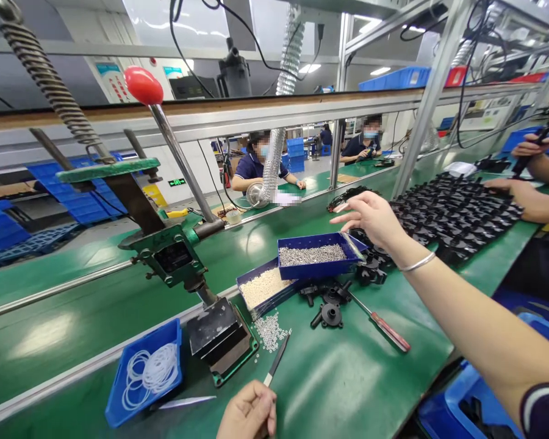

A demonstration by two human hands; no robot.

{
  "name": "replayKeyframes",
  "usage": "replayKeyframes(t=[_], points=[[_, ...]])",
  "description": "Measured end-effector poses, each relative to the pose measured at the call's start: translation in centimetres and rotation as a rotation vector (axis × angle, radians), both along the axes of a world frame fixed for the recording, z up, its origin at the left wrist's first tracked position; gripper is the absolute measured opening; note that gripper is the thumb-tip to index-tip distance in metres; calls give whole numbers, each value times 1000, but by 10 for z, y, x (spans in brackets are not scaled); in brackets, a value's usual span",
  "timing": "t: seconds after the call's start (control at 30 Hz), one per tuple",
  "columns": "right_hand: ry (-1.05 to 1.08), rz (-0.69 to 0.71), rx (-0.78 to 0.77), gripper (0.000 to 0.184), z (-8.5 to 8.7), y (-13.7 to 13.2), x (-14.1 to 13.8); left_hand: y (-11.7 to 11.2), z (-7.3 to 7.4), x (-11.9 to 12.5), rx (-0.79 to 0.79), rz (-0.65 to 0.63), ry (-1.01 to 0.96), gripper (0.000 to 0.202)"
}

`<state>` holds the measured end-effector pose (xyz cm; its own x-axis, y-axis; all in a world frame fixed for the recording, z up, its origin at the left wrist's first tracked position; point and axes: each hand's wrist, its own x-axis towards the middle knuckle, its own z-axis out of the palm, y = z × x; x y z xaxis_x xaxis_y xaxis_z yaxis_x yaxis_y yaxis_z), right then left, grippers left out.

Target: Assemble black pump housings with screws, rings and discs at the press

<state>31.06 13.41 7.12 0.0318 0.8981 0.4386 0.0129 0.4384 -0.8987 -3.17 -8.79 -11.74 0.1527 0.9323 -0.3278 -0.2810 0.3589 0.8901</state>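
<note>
My left hand (251, 412), low in the view, is closed around a pair of tweezers (278, 361). The tweezer tips reach the edge of a pile of tiny white rings (269, 331). My right hand (368, 221) is raised with its fingers apart and nothing visible in them. It hovers by the right end of a blue bin of small metal pins (312, 255), which overlaps another bin of cream-coloured small pieces (264, 288). Below the bins lie a few black plastic housings (331, 315) and a screwdriver (388, 332) with a red handle.
A hand press (174, 259) with a red-knobbed lever stands at left. Near it are a blue tray (114, 390) of white rubber rings and a pointed metal tool (187, 402). Many black parts (457, 210) cover the right side, beside a co-worker's hands (507, 192). More people sit across the bench.
</note>
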Motion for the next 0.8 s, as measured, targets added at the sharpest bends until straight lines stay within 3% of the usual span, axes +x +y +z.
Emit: replayKeyframes(t=[0.07,0.13,0.23,0.33,0.47,0.8], points=[[103,168,-10,29,-2,-27,-41,-3,6,0,-19,70,-94,49],[145,315,-60,28,-17,-53,-84,-6,14,-1,-17,123,-161,44],[114,552,-220,29,-59,-90,-142,-8,21,-5,-15,179,-262,39],[-4,716,-379,31,-103,-120,-181,-6,22,-11,-34,258,-343,39],[-155,805,-458,33,-133,-143,-199,-4,20,-14,-31,307,-376,38],[-242,908,-613,35,-149,-155,-195,-3,19,-18,-43,353,-424,31]])
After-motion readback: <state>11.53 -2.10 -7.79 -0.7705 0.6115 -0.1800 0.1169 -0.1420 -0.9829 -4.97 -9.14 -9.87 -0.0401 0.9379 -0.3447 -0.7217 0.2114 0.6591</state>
